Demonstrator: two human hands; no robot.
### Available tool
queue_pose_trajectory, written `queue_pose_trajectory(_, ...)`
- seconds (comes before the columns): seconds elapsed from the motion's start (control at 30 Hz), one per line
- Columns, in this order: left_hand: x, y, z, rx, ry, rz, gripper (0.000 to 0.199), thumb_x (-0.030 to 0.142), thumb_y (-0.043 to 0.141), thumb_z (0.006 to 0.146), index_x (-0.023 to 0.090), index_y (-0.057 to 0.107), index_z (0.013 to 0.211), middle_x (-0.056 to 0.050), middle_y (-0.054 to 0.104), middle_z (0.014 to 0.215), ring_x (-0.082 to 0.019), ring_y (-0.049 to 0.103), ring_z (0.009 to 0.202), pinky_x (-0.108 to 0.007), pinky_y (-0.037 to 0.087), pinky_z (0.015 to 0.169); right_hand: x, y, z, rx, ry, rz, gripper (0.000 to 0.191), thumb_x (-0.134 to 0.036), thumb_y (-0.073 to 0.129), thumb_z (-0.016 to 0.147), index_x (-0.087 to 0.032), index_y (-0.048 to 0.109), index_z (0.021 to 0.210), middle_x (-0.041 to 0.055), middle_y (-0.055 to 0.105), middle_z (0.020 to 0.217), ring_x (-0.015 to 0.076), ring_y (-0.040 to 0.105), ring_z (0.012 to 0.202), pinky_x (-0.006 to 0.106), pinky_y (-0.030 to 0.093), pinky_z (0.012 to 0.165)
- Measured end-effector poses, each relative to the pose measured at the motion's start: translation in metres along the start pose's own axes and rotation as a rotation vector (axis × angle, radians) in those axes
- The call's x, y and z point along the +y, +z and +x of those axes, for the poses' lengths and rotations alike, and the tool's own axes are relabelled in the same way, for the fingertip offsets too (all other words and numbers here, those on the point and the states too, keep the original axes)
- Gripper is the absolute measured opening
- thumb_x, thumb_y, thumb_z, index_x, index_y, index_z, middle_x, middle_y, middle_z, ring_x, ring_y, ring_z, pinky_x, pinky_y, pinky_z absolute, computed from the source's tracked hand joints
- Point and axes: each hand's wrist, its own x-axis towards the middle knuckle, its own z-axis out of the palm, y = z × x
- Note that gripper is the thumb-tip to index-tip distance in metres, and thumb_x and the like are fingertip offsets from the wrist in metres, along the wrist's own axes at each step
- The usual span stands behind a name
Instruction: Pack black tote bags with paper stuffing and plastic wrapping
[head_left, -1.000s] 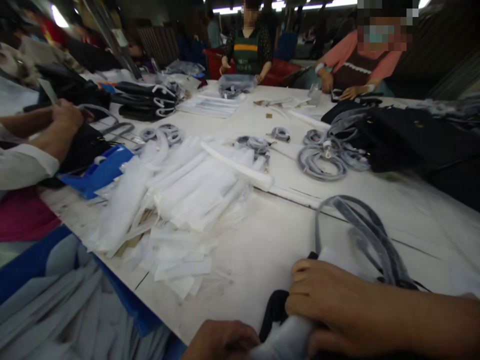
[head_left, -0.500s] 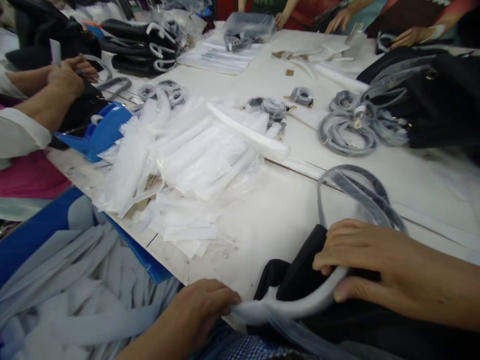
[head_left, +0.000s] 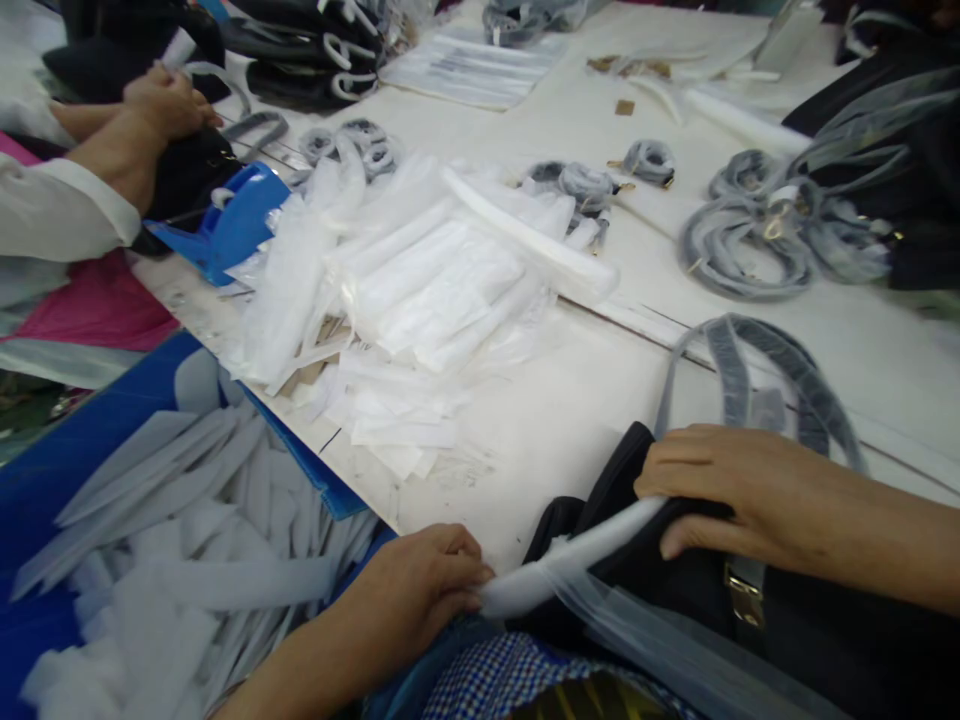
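Observation:
Across the mouth of a black handbag [head_left: 817,630] runs a white foam strip [head_left: 585,550], nearly straight. My left hand [head_left: 431,580] pinches the strip's left end between thumb and fingers. At the other end, my right hand [head_left: 735,490] grips the handbag's upper edge, fingers over the far side and thumb on the near side. A gold buckle [head_left: 744,597] shows below the right thumb. One plastic-wrapped strap [head_left: 750,370] arches up behind the right hand, and another wrapped strap [head_left: 660,640] hangs across the front.
A heap of white wrapping pieces [head_left: 450,290] covers the table's middle. At lower left, a blue bin [head_left: 45,520] holds many pale foam strips. Wrapped strap coils [head_left: 742,250] lie at right. A co-worker's hands [head_left: 169,105] work at upper left beside a blue container [head_left: 232,225].
The foam strip has gone from curved to nearly straight between my hands. The handbag has tilted, so its gold buckle now shows. My view has shifted, moving the table scene rightward and up.

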Motion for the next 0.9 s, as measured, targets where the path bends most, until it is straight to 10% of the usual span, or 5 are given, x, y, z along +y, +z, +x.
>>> queue_pose_trajectory(0.2, 0.004, 0.02, 0.007, 0.143, 0.11, 0.103, 0.027, 0.01, 0.047, 0.093, 0.024, 0.066, 0.107, -0.002, 0.065, 0.108, -0.015, 0.063, 0.095, -0.024, 0.048, 0.081, -0.003, -0.004, -0.012, 0.078, -0.1, -0.153, 0.023, -0.046, 0.07, 0.082, -0.029, 0.069, 0.098, 0.0017, 0.043, 0.151, 0.0397, 0.045, 0.133, 0.058, 0.049, 0.1)
queue_pose_trajectory(0.43, 0.002, 0.033, 0.038, 0.3, 0.272, -0.117, 0.037, -0.002, 0.046, 0.08, 0.02, 0.072, 0.093, -0.003, 0.065, 0.104, -0.012, 0.063, 0.093, -0.021, 0.049, 0.083, -0.003, -0.003, -0.006, 0.068, -0.202, -0.17, 0.029, -0.05, 0.069, 0.083, -0.033, 0.068, 0.106, -0.0007, 0.072, 0.112, 0.0302, 0.068, 0.096, 0.045, 0.059, 0.076)
queue_pose_trajectory(0.63, 0.01, 0.06, 0.055, 0.506, 0.109, -0.554, 0.031, -0.009, 0.047, 0.065, 0.015, 0.067, 0.066, -0.002, 0.066, 0.082, -0.011, 0.064, 0.079, -0.018, 0.05, 0.069, -0.013, 0.003, -0.024, 0.166, -0.182, -0.179, 0.02, -0.045, 0.059, 0.091, -0.033, 0.067, 0.104, -0.003, 0.073, 0.109, 0.027, 0.066, 0.093, 0.043, 0.055, 0.081)
queue_pose_trajectory(0.9, 0.018, 0.031, 0.047, 0.216, 0.188, 0.338, 0.023, 0.004, 0.049, 0.088, 0.017, 0.067, 0.094, -0.005, 0.071, 0.091, -0.021, 0.063, 0.093, -0.036, 0.054, 0.086, 0.02, 0.032, -0.003, 0.127, -0.035, -0.242, 0.059, -0.057, 0.066, 0.085, -0.029, 0.054, 0.136, 0.0072, 0.054, 0.143, 0.034, 0.05, 0.13, 0.058, 0.035, 0.11)
